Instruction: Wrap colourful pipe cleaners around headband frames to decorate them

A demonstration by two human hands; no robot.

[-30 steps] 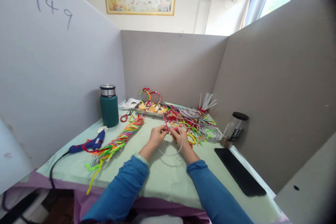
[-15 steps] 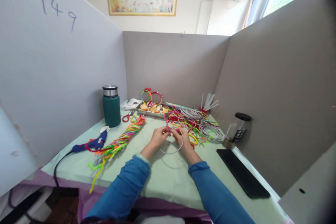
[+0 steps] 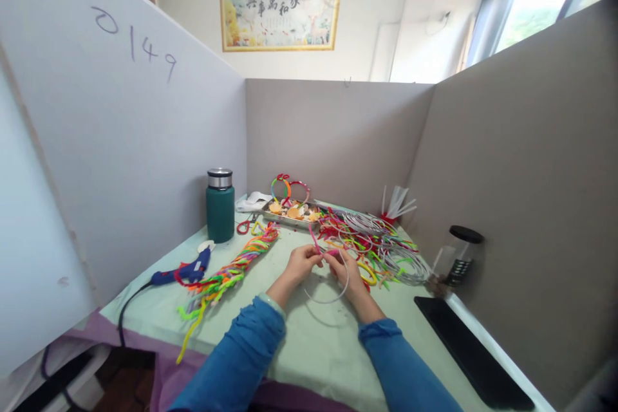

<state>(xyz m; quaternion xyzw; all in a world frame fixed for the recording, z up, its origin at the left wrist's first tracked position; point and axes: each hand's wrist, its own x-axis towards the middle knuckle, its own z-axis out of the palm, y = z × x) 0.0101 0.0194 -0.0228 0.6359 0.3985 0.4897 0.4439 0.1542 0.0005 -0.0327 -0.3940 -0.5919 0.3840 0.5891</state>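
Note:
Close together over the middle of the table, both my hands are closed in pinches. My left hand (image 3: 302, 264) grips a pink pipe cleaner (image 3: 313, 239), whose free end sticks up past the fingertips. In my right hand (image 3: 346, 269) is a thin pale grey hoop (image 3: 324, 302), its lower arc hanging between the wrists. Pink wrapping shows on the hoop at the fingertips, partly hidden by them. Just right of my right hand lies a yellow ring (image 3: 369, 274), near a heap of pipe cleaners and grey hoops (image 3: 374, 238).
On the left are a twisted bundle of coloured pipe cleaners (image 3: 239, 267), a blue glue gun (image 3: 183, 272) and a green bottle (image 3: 220, 212). Behind stands a metal tray (image 3: 290, 221) with wrapped rings. White sticks (image 3: 398, 201), a clear jar (image 3: 461, 257) and a black slab (image 3: 468, 351) are right.
The camera view has swung, so everything sits lower and further right. Both hands keep their pinch on the pink pipe cleaner and hoop, with only slight finger movement.

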